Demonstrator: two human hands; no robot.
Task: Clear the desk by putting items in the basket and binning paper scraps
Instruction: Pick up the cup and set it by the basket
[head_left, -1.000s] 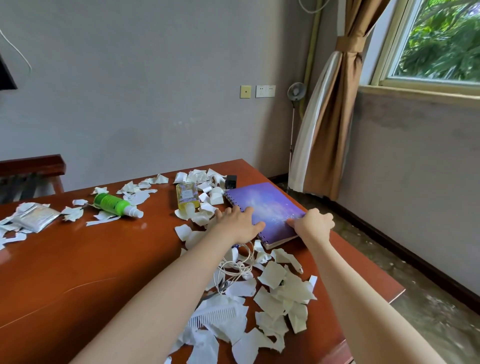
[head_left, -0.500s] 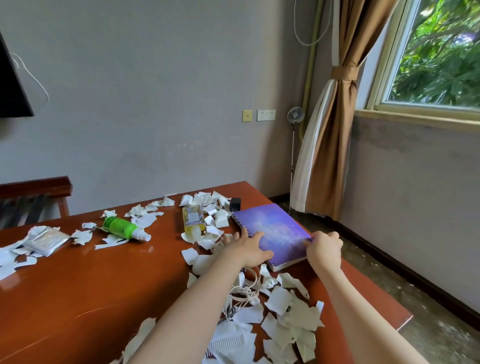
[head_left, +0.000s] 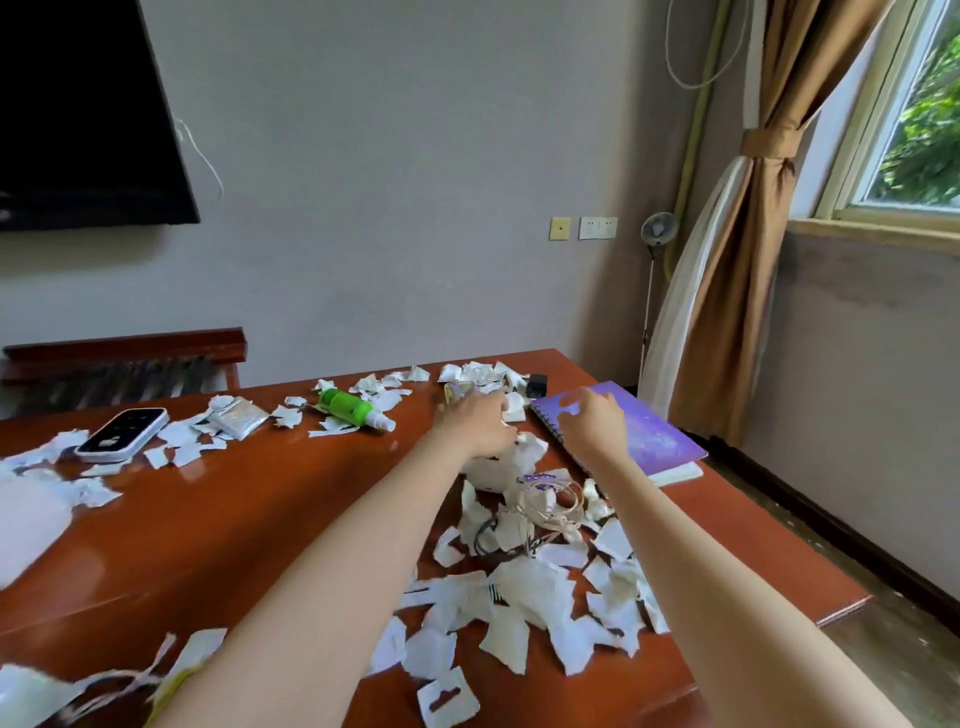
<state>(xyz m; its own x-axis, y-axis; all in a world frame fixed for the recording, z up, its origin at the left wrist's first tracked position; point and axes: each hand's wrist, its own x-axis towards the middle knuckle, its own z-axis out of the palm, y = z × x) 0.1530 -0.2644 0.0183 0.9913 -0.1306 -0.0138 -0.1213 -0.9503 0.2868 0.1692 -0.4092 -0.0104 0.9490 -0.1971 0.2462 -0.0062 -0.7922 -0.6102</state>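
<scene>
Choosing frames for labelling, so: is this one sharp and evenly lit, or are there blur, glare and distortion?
Head view: the left hand and right hand are slightly motion-blurred. Same view: soft glare patches sit on the desk, the window is much brighter than the room, and wide-angle distortion slants the curtain and the TV edge.

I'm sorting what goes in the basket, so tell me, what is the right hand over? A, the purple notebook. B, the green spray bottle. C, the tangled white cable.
A: the right hand is over the spiral-bound side of the purple notebook, with the green spray bottle well off to its left.
</scene>
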